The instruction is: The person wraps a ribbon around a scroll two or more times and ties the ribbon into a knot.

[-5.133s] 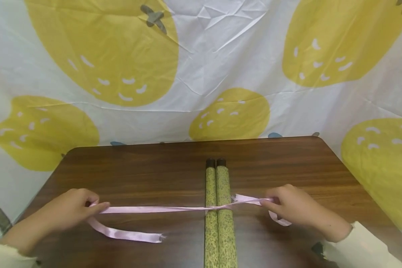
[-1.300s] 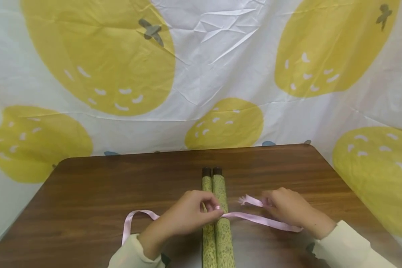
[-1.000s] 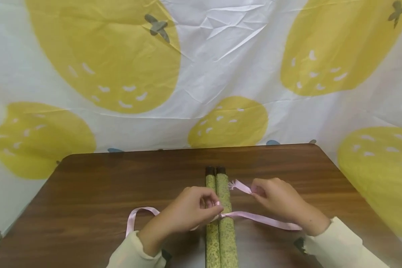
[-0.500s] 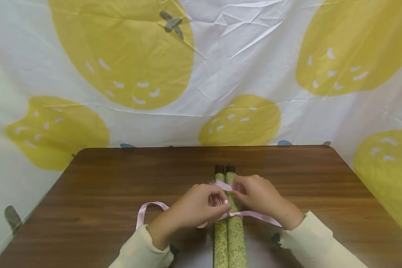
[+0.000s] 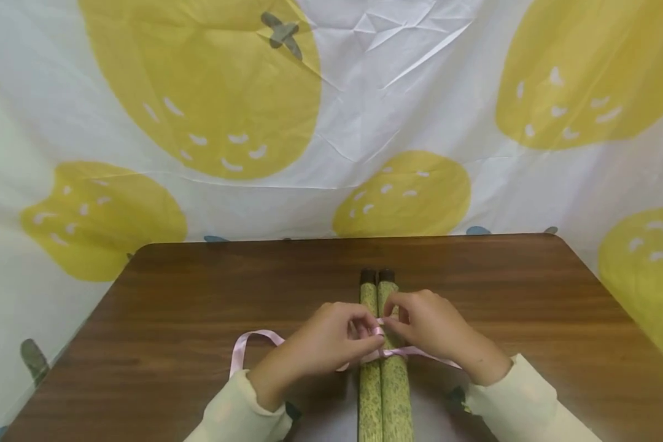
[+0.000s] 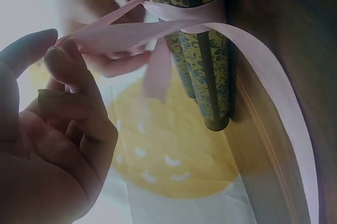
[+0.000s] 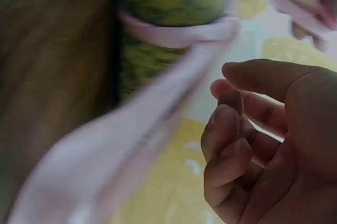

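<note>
Two slim rolls side by side, like scrolls (image 5: 396,396) in yellow-green patterned brocade with dark end caps, lie lengthwise on the table. A pink ribbon (image 6: 276,87) circles both and crosses over itself on top. My left hand (image 5: 328,337) pinches one part of the ribbon above the rolls, its tail looping off to the left. Over the right roll, my right hand (image 5: 433,328) has thumb and index close together near the ribbon by the left fingertips; I cannot tell if it grips it. In the right wrist view, ribbon (image 7: 126,124) runs blurred past this hand.
The dark brown wooden table (image 5: 243,276) has rounded far corners. Behind it and at both sides hangs a white cloth (image 5: 287,209) with large yellow lemon prints. Pale cream sleeves (image 5: 522,393) cover both forearms.
Earlier both hands held the ribbon stretched wide apart. The left hand then came to the rolls. The right hand has since brought the ribbon's frayed end leftward to the left fingertips.
</note>
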